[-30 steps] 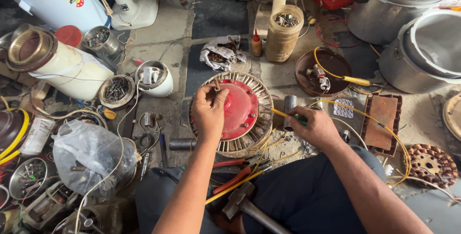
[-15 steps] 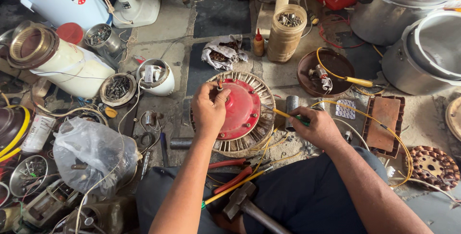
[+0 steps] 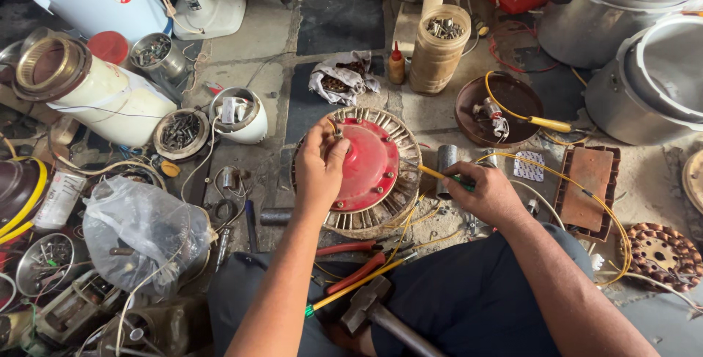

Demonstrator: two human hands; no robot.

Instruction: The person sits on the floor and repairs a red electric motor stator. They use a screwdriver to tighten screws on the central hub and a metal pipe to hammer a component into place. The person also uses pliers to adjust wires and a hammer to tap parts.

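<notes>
- Left hand [image 3: 320, 168] pinched on a small screw at the 10 o'clock rim of the red motor cover [image 3: 364, 166].
- Right hand [image 3: 485, 194] at 3 o'clock, closed round a yellow-handled screwdriver [image 3: 439, 175].
- Cover seated on the finned motor [image 3: 395, 203], dead centre; fastening apparently unfinished.

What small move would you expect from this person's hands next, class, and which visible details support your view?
Probably the right hand brings its yellow-handled screwdriver across to the screw that the left hand pinches at the upper rim of the red motor cover. The tool's tip sits at the cover's right edge, apart from that screw; the left fingers seem to steady it.
</notes>
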